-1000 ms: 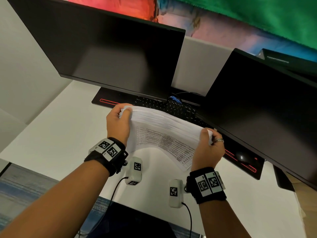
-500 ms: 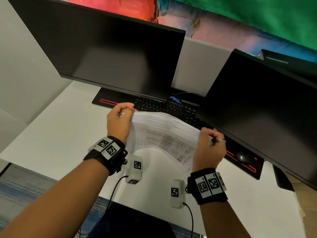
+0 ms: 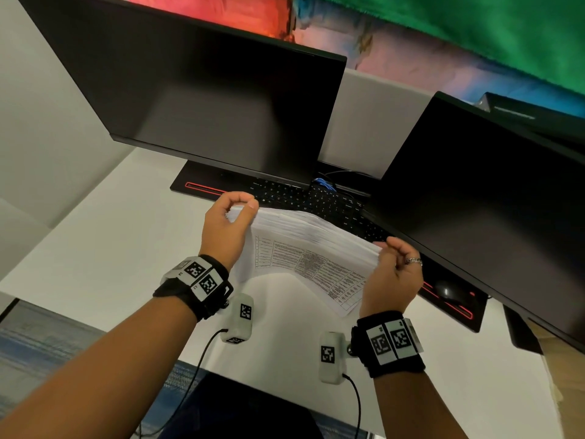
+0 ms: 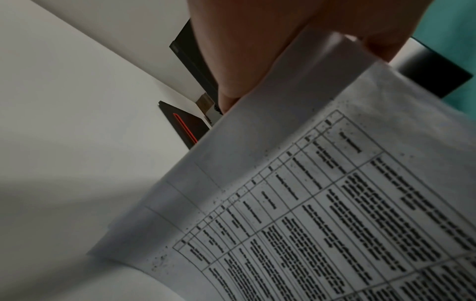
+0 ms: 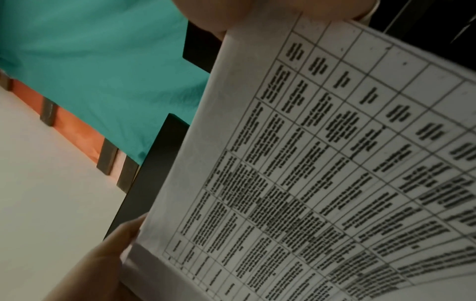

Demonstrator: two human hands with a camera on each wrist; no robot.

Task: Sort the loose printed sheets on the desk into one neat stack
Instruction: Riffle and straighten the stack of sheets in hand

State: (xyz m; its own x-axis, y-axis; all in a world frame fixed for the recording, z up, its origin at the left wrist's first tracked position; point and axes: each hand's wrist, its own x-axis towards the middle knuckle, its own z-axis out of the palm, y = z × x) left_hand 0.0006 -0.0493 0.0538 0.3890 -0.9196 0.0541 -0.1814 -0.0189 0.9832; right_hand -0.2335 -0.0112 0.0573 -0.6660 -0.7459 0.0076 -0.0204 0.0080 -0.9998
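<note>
A thick stack of printed sheets [image 3: 304, 245] with tables of text stands on its lower edge on the white desk [image 3: 104, 245], tilted toward me and bowed. My left hand [image 3: 232, 213] grips its upper left corner, thumb in front. At the upper right corner my right hand [image 3: 391, 258] holds the stack with curled fingers. The left wrist view shows the printed sheets [image 4: 322, 203] close up with my thumb at the top edge. In the right wrist view the printed sheets [image 5: 322, 163] fill the right side, and fingers of the other hand [image 5: 110, 254] hold the far corner.
Two dark monitors [image 3: 202, 99] [image 3: 493, 210] stand behind the stack, with a black keyboard [image 3: 316, 201] on a red-trimmed desk mat [image 3: 202, 186] under them. A mouse [image 3: 446, 291] lies right of my right hand. Grey partition walls close the left and back.
The stack has dropped a little and its top edges look more even. Both hands shifted their hold slightly on the top corners.
</note>
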